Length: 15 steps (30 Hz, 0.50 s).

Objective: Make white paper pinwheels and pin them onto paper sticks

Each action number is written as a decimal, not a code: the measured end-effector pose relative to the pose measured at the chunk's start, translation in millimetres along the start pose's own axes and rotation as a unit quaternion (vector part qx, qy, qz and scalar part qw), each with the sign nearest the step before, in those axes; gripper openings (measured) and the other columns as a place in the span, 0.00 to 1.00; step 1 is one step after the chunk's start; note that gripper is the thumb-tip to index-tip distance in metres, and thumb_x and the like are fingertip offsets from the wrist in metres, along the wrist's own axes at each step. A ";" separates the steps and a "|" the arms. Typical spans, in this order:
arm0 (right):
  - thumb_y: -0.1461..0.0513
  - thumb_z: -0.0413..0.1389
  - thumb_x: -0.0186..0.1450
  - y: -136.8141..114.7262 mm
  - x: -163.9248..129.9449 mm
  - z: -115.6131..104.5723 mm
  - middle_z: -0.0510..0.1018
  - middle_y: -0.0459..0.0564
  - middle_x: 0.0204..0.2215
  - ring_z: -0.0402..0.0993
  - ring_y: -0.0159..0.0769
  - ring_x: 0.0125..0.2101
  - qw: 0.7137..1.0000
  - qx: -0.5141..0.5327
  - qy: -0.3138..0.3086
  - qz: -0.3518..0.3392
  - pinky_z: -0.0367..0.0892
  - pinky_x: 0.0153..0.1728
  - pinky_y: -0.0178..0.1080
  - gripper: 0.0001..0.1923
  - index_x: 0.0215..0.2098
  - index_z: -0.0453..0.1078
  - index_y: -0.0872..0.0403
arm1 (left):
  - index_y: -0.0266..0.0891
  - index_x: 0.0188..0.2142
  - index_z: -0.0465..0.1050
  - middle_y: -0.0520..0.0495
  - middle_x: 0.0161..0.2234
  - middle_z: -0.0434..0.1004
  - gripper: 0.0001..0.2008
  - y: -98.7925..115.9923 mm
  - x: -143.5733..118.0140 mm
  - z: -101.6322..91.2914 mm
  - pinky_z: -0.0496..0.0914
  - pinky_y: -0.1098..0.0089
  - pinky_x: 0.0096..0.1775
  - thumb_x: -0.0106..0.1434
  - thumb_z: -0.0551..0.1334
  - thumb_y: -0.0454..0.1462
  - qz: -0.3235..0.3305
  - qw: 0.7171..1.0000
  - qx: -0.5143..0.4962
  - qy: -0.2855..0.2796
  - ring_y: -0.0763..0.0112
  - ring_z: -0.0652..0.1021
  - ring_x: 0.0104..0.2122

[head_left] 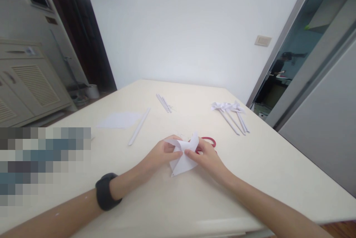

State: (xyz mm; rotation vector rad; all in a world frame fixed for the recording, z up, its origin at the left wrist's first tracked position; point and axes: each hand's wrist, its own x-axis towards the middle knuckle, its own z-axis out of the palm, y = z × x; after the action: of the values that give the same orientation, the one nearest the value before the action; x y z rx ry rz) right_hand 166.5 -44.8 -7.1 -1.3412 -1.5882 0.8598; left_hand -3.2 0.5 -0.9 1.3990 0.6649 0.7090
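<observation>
Near the middle of the table, a white paper pinwheel head (pixel 182 163) with curled, folded corners is held between both hands. My left hand (pixel 164 152) grips its left side, the thumb pressed near the centre. On the right side, my right hand (pixel 205 156) pinches the paper, its thumb close to the left one. A pair of red-handled scissors (pixel 210 140) lies on the table just behind my right hand, which partly covers it. The fingers behind the paper are hidden.
Several finished paper pinwheels (pixel 229 113) lie at the right on the table (pixel 278 171). A rolled paper stick (pixel 139 126) lies left, beside white paper sheets (pixel 119 120). Thin paper rolls (pixel 164 103) lie farther back. The white wall (pixel 180 30) stands behind the table.
</observation>
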 end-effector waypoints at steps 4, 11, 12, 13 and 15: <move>0.59 0.54 0.58 0.5 0.8 -0.7 0.72 0.47 0.33 0.67 0.36 0.35 1.000 0.001 -0.002 -0.003 0.61 0.34 0.36 0.08 0.34 0.67 0.55 | 0.37 0.37 0.65 0.48 0.35 0.72 0.11 -0.7 0.2 -0.8 0.65 0.70 0.37 0.54 0.64 0.34 -0.006 1.000 -0.003 0.003 0.67 0.74 0.37; 0.58 0.54 0.59 2.4 -0.9 -0.4 0.71 0.46 0.31 0.67 0.35 0.32 1.000 0.001 0.003 0.001 0.61 0.31 0.35 0.08 0.34 0.66 0.55 | 0.38 0.37 0.65 0.48 0.36 0.73 0.11 0.7 -1.9 0.8 0.66 0.70 0.38 0.54 0.64 0.35 -0.005 1.000 -0.010 0.002 0.66 0.74 0.38; 0.58 0.54 0.59 1.3 -1.7 -0.5 0.71 0.46 0.31 0.66 0.35 0.32 1.000 0.002 0.002 0.002 0.60 0.31 0.35 0.08 0.34 0.66 0.54 | 0.38 0.37 0.66 0.47 0.36 0.73 0.11 0.3 -1.8 0.7 0.66 0.70 0.37 0.54 0.64 0.35 -0.003 1.000 -0.010 0.000 0.66 0.74 0.38; 0.58 0.54 0.59 0.0 -2.3 -0.8 0.71 0.46 0.31 0.66 0.34 0.32 1.000 0.004 0.001 0.002 0.60 0.31 0.35 0.08 0.34 0.67 0.54 | 0.38 0.37 0.66 0.47 0.36 0.73 0.11 -0.1 -1.6 0.5 0.66 0.70 0.37 0.54 0.64 0.35 -0.003 1.000 -0.010 -0.001 0.67 0.75 0.37; 0.59 0.53 0.59 -2.1 -3.2 -1.3 0.71 0.46 0.31 0.66 0.34 0.31 1.000 0.006 -0.003 -0.003 0.60 0.31 0.35 0.08 0.34 0.67 0.55 | 0.37 0.38 0.66 0.47 0.36 0.74 0.12 -0.9 -0.9 -0.3 0.66 0.71 0.37 0.54 0.64 0.36 0.000 1.000 -0.006 -0.003 0.67 0.75 0.37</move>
State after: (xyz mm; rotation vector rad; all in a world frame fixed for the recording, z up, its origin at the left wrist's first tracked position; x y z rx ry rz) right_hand 167.1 -48.3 -5.2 -1.3260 -1.5883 0.8681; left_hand -4.0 0.0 -1.8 1.3897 0.6560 0.7080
